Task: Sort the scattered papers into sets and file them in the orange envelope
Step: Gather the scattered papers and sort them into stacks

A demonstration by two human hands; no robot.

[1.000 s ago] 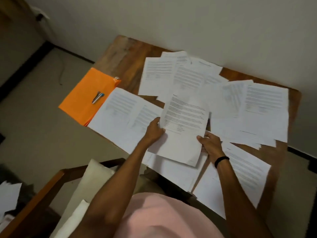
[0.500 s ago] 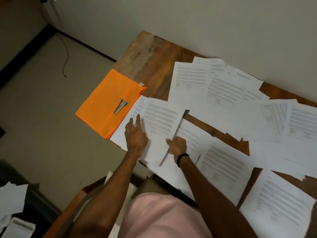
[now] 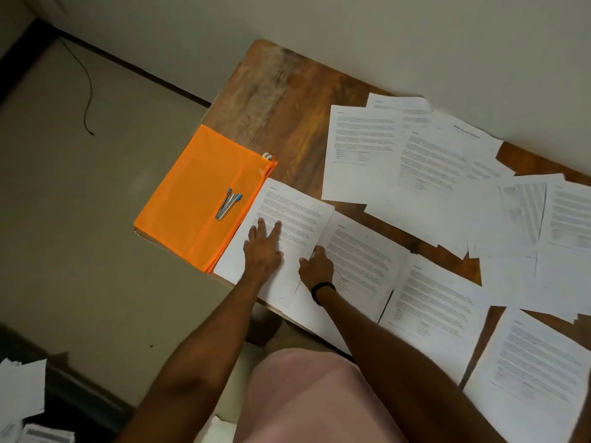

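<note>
Sheet (image 3: 294, 212) held up a second ago was now laid flat beside the envelope (image 3: 192, 199), left hand (image 3: 262, 247) pressing it with straight fingers, right hand (image 3: 316, 270) at its edge, grip unclear; a set likely started, other papers (image 3: 431, 174) unsorted.

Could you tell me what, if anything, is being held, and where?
The right hand appears to pinch the sheet at its right edge; the left hand presses it flat.

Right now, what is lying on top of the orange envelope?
A small stapler with blue and silver parts lies on the orange envelope. The sheet under the left hand lies along its right edge. Anything inside the envelope is hidden.
</note>
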